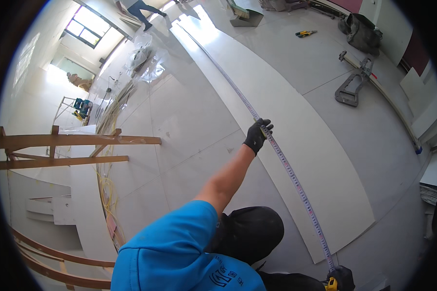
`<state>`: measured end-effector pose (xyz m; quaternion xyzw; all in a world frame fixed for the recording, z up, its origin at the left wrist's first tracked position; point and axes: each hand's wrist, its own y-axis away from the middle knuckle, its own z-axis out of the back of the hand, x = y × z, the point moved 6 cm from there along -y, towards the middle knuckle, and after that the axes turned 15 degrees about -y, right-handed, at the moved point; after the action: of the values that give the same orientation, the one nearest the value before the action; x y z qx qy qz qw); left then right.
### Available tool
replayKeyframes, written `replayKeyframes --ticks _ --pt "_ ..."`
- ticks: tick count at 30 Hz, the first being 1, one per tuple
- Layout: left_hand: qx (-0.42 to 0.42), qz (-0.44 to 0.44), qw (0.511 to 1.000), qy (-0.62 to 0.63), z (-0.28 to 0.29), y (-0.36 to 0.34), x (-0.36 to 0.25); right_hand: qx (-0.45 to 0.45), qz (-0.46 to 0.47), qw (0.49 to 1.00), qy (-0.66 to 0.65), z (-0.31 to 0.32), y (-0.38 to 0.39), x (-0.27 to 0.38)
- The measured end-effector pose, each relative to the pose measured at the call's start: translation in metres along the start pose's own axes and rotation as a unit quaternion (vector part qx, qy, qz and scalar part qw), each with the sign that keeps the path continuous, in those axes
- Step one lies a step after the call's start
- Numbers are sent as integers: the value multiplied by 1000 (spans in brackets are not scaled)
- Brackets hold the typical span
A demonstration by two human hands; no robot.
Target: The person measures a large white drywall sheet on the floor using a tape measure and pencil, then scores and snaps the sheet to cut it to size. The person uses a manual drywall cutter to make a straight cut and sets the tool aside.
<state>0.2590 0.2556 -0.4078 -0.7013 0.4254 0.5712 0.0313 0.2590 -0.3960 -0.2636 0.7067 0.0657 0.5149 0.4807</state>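
A long white panel (pixel 301 140) lies on the floor, running from the far end of the room to near my right knee. A tape measure blade (pixel 296 182) is pulled out lengthwise along it. My left hand (pixel 259 134), in a dark glove, is closed around the blade about midway, near the panel's left edge. At the panel's near end my right hand (pixel 344 278), also gloved, grips the yellow tape measure case (pixel 331 284). That hand is partly cut off by the lower edge.
Wooden trestles (pixel 77 141) stand at left beside yellow cables (pixel 107 186). Right of the panel lie a grey handled tool (pixel 352 89), a long bar (pixel 393 109), a yellow-handled hand tool (pixel 306 34) and a dark bag (pixel 364 35). A dustpan (pixel 247 18) and a person (pixel 143 10) are at the far end.
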Motion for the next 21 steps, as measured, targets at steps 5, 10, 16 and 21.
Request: replayKeyframes --ticks 5,10,16,21 --pt "-60 -44 996 -39 27 -41 -70 87 15 995 49 -3 2 32" --pt "-13 -96 994 -50 28 -64 -129 122 143 972 141 -20 -12 56" --pt "0 -90 994 -64 20 -78 -162 64 -15 997 42 -41 -20 88" --pt "25 -91 993 -64 15 -88 -167 46 10 999 17 -44 -22 94"
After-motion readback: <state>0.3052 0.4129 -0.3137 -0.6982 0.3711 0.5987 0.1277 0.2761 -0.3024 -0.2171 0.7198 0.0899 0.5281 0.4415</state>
